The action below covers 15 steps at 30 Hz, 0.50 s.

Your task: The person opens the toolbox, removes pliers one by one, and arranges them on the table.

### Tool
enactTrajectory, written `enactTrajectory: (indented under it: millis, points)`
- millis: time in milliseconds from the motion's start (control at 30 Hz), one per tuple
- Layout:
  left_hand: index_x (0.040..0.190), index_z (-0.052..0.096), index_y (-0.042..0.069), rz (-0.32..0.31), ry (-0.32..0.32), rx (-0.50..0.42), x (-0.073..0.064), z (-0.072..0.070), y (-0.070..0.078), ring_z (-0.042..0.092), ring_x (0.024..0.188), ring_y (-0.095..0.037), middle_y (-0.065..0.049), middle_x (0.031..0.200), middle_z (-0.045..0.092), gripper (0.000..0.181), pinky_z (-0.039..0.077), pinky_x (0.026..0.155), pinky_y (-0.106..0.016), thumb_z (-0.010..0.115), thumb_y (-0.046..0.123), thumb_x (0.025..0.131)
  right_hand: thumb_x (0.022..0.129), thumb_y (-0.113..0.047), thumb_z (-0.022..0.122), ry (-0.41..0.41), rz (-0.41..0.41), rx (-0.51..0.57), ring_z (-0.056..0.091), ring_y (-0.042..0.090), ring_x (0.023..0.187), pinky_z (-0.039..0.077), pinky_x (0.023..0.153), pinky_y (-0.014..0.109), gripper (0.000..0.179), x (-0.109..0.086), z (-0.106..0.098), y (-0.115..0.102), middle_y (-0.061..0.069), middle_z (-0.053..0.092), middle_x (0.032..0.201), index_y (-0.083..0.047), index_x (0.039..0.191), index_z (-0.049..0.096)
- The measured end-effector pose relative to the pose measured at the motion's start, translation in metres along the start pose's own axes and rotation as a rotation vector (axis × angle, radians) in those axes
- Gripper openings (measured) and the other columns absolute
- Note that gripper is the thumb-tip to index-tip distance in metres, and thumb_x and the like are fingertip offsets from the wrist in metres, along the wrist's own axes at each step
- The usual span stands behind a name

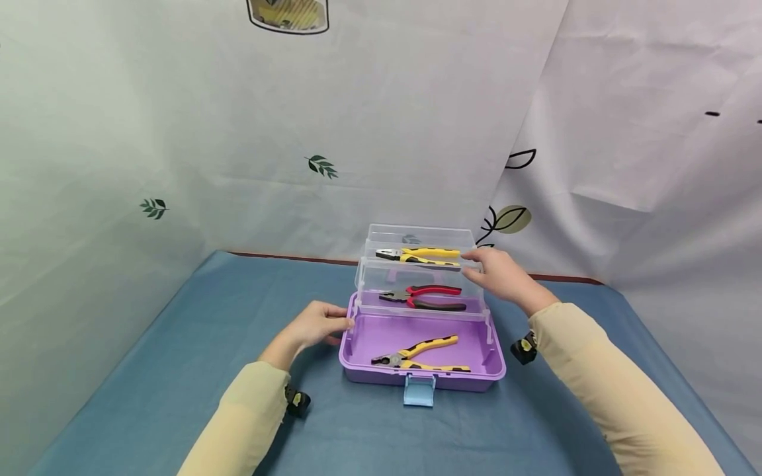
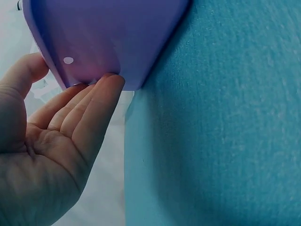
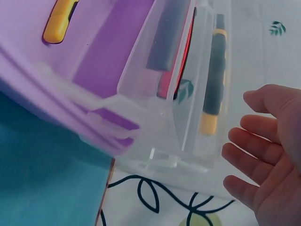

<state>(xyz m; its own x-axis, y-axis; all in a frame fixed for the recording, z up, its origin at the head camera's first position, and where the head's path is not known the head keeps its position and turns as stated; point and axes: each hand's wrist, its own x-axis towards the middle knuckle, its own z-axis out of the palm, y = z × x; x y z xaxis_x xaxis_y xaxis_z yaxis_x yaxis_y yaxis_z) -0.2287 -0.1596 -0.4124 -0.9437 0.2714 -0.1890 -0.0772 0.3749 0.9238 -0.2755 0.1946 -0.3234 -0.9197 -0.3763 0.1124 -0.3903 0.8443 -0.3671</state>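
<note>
A purple toolbox (image 1: 381, 379) stands open, with two clear tiered trays raised at its back. My left hand (image 1: 315, 323) grips its left side, thumb at the rim and fingers against the outer wall (image 2: 101, 42). My right hand (image 1: 503, 274) is beside the right end of the upper tray (image 1: 423, 229), holding nothing, fingers slightly bent and spread. Yellow-and-black pliers (image 1: 431, 251) lie in that upper tray. The lower tray (image 1: 387, 311) carries red-and-black pliers (image 1: 434, 289). Another yellow-and-black pair of pliers (image 1: 427, 346), handles apart, lies on the box floor.
A light-blue latch (image 1: 419, 392) hangs down at the toolbox front. Blue cloth (image 1: 250, 291) covers the table. Behind it hangs a pale curtain (image 1: 405, 132) with leaf prints, close to the raised trays.
</note>
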Motion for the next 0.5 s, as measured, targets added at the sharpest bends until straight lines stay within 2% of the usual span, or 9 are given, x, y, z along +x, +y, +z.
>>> enactTrajectory:
  millis: [133,233,333,400,500]
  points:
    - [0.125,0.056,-0.009,-0.005,-0.003,-0.008,-0.001,0.001,0.000,0.067,0.096,-0.023,-0.025,0.121,0.061,0.044,0.059,0.076,-0.041,0.064,0.015,0.088,0.096,-0.024,0.053,-0.053,-0.015,-0.032,0.050,0.040,0.121,0.045,0.098,0.055,0.044,0.010,0.004,-0.007,0.024,0.053,0.133,-0.001,0.134,0.051]
    - [0.124,0.057,-0.009,-0.004,0.001,-0.010,0.000,0.002,0.000,0.067,0.096,-0.024,-0.025,0.121,0.061,0.044,0.059,0.076,-0.041,0.064,0.015,0.088,0.097,-0.023,0.052,-0.087,-0.033,-0.063,0.056,0.038,0.115,0.048,0.096,0.052,0.044,0.016,0.008,-0.012,0.024,0.056,0.129,0.001,0.134,0.050]
    - [0.124,0.058,-0.008,-0.006,0.005,-0.008,0.000,0.002,0.000,0.067,0.097,-0.023,-0.024,0.121,0.061,0.043,0.059,0.076,-0.039,0.064,0.015,0.088,0.098,-0.022,0.049,-0.109,-0.054,-0.095,0.063,0.029,0.094,0.053,0.084,0.044,0.042,0.022,0.011,-0.015,0.022,0.062,0.120,0.003,0.132,0.051]
    - [0.123,0.059,-0.007,-0.014,0.014,-0.012,0.000,0.002,-0.001,0.067,0.097,-0.023,-0.024,0.121,0.062,0.042,0.059,0.076,-0.039,0.064,0.015,0.088,0.099,-0.021,0.048,-0.118,-0.058,-0.106,0.061,0.021,0.080,0.051,0.076,0.039,0.040,0.025,0.013,-0.016,0.019,0.065,0.113,0.004,0.130,0.053]
    - [0.123,0.059,-0.006,-0.022,0.018,-0.010,0.001,0.002,-0.002,0.067,0.097,-0.024,-0.023,0.122,0.061,0.042,0.059,0.077,-0.039,0.064,0.015,0.088,0.100,-0.018,0.046,-0.125,-0.053,-0.113,0.056,0.018,0.075,0.049,0.072,0.036,0.037,0.029,0.014,-0.017,0.019,0.066,0.110,0.004,0.127,0.055]
